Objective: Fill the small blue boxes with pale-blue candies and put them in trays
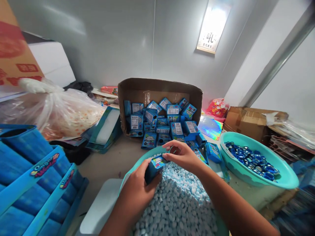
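Note:
My left hand [141, 183] is wrapped round a small blue candy box [157, 162], its printed face turned up. With thumb and fingers bent together, my right hand [180, 153] grips the box's far right edge; whether anything small lies between those fingertips is hidden. Both hands are above a turquoise basin [128, 170] heaped with pale blue and white candies [172, 209]. Just beyond it, several similar blue boxes [177, 129] spill from a cardboard carton [159, 86] lying on its side.
At right stands a turquoise basin [287, 175] of blue metallic caps [256, 162]. Blue display trays [46, 164] take up the left front. Behind them sit a tied plastic bag [61, 114] and a green-blue tray [107, 129]. Brown cardboard [242, 121] leans at the right rear.

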{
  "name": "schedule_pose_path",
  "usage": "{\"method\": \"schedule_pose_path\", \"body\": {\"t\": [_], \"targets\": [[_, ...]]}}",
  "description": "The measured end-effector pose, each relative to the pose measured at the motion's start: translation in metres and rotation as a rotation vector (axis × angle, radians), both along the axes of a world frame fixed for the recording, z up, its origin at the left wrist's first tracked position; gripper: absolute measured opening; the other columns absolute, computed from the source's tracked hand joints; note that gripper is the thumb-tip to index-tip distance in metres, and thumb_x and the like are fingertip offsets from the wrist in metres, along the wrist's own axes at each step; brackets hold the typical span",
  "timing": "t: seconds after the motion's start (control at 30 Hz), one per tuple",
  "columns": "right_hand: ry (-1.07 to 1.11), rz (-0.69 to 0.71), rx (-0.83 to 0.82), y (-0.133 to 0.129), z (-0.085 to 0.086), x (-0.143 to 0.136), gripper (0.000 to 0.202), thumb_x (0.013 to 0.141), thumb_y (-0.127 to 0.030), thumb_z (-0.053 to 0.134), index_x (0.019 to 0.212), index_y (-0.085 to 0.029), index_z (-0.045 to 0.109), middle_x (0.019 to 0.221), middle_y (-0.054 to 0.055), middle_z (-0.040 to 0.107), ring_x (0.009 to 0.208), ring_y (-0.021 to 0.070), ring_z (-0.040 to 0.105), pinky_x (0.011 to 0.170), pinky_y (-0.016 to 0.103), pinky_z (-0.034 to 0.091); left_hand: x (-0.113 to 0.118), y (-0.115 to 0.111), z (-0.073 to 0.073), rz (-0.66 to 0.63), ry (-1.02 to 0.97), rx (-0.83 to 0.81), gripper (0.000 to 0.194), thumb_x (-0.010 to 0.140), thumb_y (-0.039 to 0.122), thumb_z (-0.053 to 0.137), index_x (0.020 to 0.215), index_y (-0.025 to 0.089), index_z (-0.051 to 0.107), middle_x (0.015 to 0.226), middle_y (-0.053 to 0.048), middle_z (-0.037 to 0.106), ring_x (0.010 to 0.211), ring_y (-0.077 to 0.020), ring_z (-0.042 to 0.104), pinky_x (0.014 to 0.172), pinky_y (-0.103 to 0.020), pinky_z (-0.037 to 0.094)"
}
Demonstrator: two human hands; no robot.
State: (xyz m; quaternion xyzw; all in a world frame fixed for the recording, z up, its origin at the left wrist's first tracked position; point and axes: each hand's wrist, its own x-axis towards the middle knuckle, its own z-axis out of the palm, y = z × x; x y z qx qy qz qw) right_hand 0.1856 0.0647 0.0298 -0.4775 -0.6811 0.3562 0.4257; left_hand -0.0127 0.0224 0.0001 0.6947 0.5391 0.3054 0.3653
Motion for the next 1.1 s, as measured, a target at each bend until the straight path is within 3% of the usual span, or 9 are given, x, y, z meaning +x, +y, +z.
{"method": "schedule_pose_path", "body": {"t": [0.13, 0.23, 0.4, 0.53, 0.9, 1.1], "targets": [[0.002, -0.048, -0.114, 0.008, -0.001, 0.003, 0.031, 0.086, -0.043, 0.065, 0.103, -0.018, 0.071, 0.086, 0.001, 0.062, 0.069, 0.0121, 0.052, 0.062, 0.026, 0.042, 0.001, 0.001, -0.005, 0.066, -0.089, -0.025, 0.049, 0.085, 0.052, 0.06, 0.124, 0.023, 0.059, 0.107, -0.008, 0.073, 0.095, -0.0277, 0.07, 0.085, -0.039, 0.053], [-0.1, -0.083, -0.2, 0.013, -0.007, 0.008, 0.027, 0.091, -0.036, 0.052, 0.102, -0.017, 0.068, 0.084, 0.002, 0.063, 0.07, 0.0142, 0.054, 0.062, 0.027, 0.042, 0.003, 0.001, -0.007, 0.195, -0.217, -0.02, 0.05, 0.082, 0.05, 0.065, 0.123, 0.021, 0.06, 0.106, -0.009, 0.074, 0.1, -0.0282, 0.07, 0.087, -0.038, 0.054], [-0.458, 0.069, -0.182, 0.017, -0.024, 0.015, 0.017, 0.082, -0.016, 0.05, 0.081, -0.018, 0.067, 0.078, 0.001, 0.062, 0.072, 0.0155, 0.051, 0.065, 0.028, 0.039, 0.004, 0.003, -0.007, 0.37, -0.305, 0.012, 0.047, 0.074, 0.043, 0.072, 0.115, 0.021, 0.064, 0.097, -0.008, 0.076, 0.096, -0.0271, 0.072, 0.085, -0.035, 0.055], [-0.562, 0.075, -0.15, 0.018, -0.03, 0.015, 0.019, 0.083, -0.015, 0.048, 0.077, -0.018, 0.066, 0.077, 0.001, 0.059, 0.07, 0.0152, 0.049, 0.064, 0.028, 0.038, 0.001, 0.004, -0.008, 0.363, -0.283, 0.029, 0.045, 0.074, 0.043, 0.073, 0.113, 0.022, 0.065, 0.1, -0.008, 0.076, 0.094, -0.0267, 0.072, 0.086, -0.037, 0.055], [-0.916, -0.023, -0.053, 0.004, -0.024, -0.003, 0.028, 0.096, -0.029, 0.045, 0.109, -0.016, 0.067, 0.113, 0.012, 0.064, 0.104, 0.0249, 0.059, 0.086, 0.035, 0.044, -0.001, 0.006, -0.014, 0.334, -0.336, 0.066, 0.049, 0.073, 0.045, 0.073, 0.114, 0.019, 0.066, 0.093, -0.008, 0.076, 0.088, -0.0269, 0.073, 0.083, -0.036, 0.056], [-0.987, -0.007, -0.029, -0.002, -0.023, -0.011, 0.031, 0.098, -0.032, 0.045, 0.114, -0.012, 0.063, 0.118, 0.016, 0.063, 0.108, 0.0279, 0.06, 0.091, 0.038, 0.045, -0.003, 0.006, -0.013, 0.286, -0.256, 0.065, 0.049, 0.076, 0.051, 0.069, 0.115, 0.022, 0.063, 0.102, -0.008, 0.075, 0.096, -0.0283, 0.071, 0.086, -0.037, 0.054]]}}
